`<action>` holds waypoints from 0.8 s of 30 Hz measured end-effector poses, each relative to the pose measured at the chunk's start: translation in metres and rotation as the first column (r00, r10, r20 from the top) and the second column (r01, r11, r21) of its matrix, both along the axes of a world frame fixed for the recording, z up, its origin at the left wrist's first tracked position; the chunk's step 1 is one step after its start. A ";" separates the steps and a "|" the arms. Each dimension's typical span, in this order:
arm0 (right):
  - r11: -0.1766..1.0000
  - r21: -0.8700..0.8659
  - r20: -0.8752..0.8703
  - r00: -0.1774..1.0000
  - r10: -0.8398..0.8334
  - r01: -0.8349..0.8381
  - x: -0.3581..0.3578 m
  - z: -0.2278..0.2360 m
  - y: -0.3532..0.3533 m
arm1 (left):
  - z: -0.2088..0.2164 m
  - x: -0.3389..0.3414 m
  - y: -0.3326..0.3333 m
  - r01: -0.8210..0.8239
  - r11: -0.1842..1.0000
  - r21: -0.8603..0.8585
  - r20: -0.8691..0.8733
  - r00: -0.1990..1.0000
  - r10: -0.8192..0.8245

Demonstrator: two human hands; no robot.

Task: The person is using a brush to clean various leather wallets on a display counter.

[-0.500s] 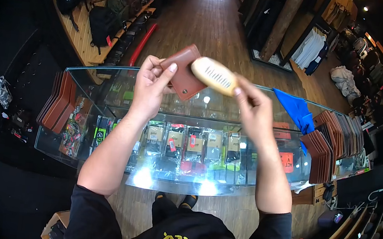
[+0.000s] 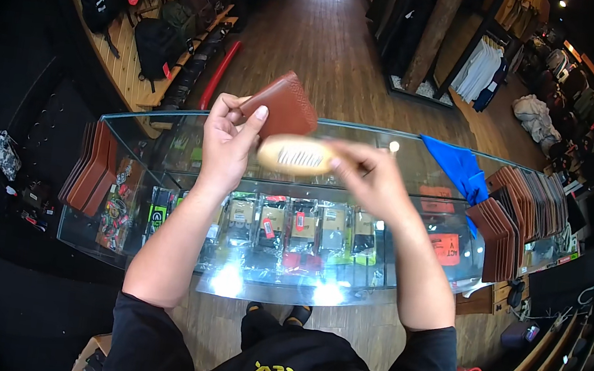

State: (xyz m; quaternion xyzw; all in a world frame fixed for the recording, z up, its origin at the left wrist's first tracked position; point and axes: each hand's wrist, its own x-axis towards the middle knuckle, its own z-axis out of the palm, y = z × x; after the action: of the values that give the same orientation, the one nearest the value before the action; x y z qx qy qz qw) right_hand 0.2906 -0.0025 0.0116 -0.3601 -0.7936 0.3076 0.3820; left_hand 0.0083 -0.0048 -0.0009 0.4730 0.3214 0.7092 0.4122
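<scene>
Your left hand (image 2: pixel 226 143) kept its pinch on the brown wallet (image 2: pixel 283 104); your right hand (image 2: pixel 372 180), fingers closed around the oval brush (image 2: pixel 297 156), lowered it below the wallet.

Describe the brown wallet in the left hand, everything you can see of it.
The brown wallet is a flat, folded piece that looks like leather, reddish brown with a fine grain. It is closed and tilted, one corner pointing up, held above the glass display counter. The left hand pinches its lower left edge, thumb on the near face. A pale oval brush, gripped by the right hand, overlaps its lower edge.
</scene>
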 end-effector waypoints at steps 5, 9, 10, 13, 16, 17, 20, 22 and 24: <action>0.927 -0.067 -0.439 0.824 -0.359 0.369 0.027 -0.016 0.037 | 0.001 -0.007 -0.002 -0.171 0.965 0.199 -0.493 0.833 0.250; 0.943 -0.098 -0.368 0.869 -0.332 0.319 -0.003 -0.016 0.012 | 0.010 -0.008 -0.004 -0.011 0.744 0.668 -0.716 0.261 0.647; 0.970 -0.053 -0.414 0.879 -0.237 0.236 -0.017 -0.015 0.007 | 0.015 -0.007 -0.006 0.032 0.691 0.722 -0.682 0.196 0.704; 0.908 0.071 -0.119 0.907 -0.403 0.412 -0.012 -0.002 0.002 | 0.018 0.001 -0.012 0.149 0.550 0.822 -0.566 0.109 0.817; 0.852 0.033 0.014 0.852 -0.524 0.523 -0.003 0.013 0.001 | 0.020 0.002 -0.021 0.251 0.523 0.814 -0.548 0.036 0.836; 0.869 0.064 0.057 0.868 -0.494 0.490 0.000 0.008 0.001 | 0.015 0.004 -0.022 0.278 0.488 0.827 -0.515 0.027 0.857; 0.964 -0.071 0.043 0.966 -0.255 0.258 0.007 0.014 -0.001 | 0.010 0.019 -0.026 0.358 0.410 0.839 -0.448 0.025 0.894; 0.858 0.065 0.214 0.832 -0.511 0.510 0.009 0.030 -0.002 | 0.009 0.024 -0.026 0.397 0.385 0.833 -0.445 0.069 0.893; 0.965 -0.192 -0.011 0.983 -0.185 0.179 0.027 0.003 0.010 | 0.010 0.035 -0.030 0.410 0.350 0.843 -0.427 0.113 0.897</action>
State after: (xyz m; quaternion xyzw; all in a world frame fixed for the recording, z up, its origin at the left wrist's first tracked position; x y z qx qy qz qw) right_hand 0.3178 0.0075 0.0149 -0.4618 -0.7186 0.3506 0.3840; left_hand 0.0435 -0.0345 0.0089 0.8373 0.1667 0.3442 -0.3908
